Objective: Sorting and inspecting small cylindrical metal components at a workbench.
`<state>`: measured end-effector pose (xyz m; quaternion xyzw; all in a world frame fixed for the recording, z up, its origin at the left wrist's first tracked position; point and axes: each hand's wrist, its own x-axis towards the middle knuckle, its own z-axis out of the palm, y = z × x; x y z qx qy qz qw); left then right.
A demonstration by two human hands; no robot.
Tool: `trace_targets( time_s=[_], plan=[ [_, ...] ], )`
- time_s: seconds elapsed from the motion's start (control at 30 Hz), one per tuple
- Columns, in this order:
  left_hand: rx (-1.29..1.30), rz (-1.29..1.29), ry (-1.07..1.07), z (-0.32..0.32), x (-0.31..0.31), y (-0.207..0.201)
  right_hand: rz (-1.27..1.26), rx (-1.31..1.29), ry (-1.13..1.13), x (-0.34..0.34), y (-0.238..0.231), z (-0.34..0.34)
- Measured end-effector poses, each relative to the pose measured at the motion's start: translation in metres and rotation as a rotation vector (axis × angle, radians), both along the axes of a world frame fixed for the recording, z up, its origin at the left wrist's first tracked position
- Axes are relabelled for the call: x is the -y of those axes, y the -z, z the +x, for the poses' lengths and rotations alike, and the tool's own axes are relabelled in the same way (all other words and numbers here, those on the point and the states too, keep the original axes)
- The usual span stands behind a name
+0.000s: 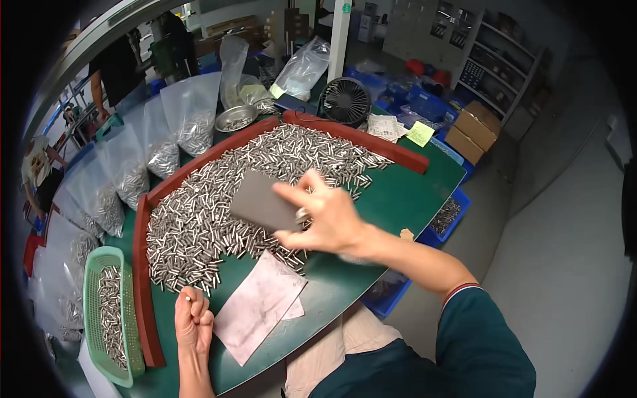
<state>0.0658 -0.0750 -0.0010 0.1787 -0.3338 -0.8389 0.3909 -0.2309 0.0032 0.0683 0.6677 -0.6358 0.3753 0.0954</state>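
Grey card (pixel 262 200), a flat rectangular sheet, was pinched at its near corner by the right hand (pixel 325 219) and held just above the heap of small metal pins (pixel 219 205) on the green table (pixel 391 199), its long axis running from upper left to lower right with the free end aimed at the red rim (pixel 141 265). The left hand (pixel 193 322) was clenched on a single pin (pixel 188 298) at the near table edge, beside a pale sheet (pixel 259 305) and a green basket (pixel 99 265) of pins. Judged from this, a sweep with so light a corner grip could twist the card and scatter pins over the unrimmed near edge.
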Motion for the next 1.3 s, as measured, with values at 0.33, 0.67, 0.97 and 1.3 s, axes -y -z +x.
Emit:
trace_targets(
  time_s=[0.33, 0.67, 0.97, 1.3],
  plan=[
    [-0.057, 0.128, 0.064, -0.008, 0.005, 0.007, 0.250, -0.084, 1.058, -0.105, -0.001, -0.291],
    [-0.004, 0.114, 0.095, -0.009, 0.007, 0.014, 0.417, 0.097, 1.075, -0.109, 0.013, -0.324],
    [0.052, 0.112, 0.092, -0.012, 0.006, 0.016, 0.604, -0.018, 0.891, -0.088, 0.023, -0.329],
    [0.028, 0.131, 0.088, -0.017, 0.006, 0.015, 0.544, 0.068, 0.820, -0.109, 0.022, -0.334]
  ],
)
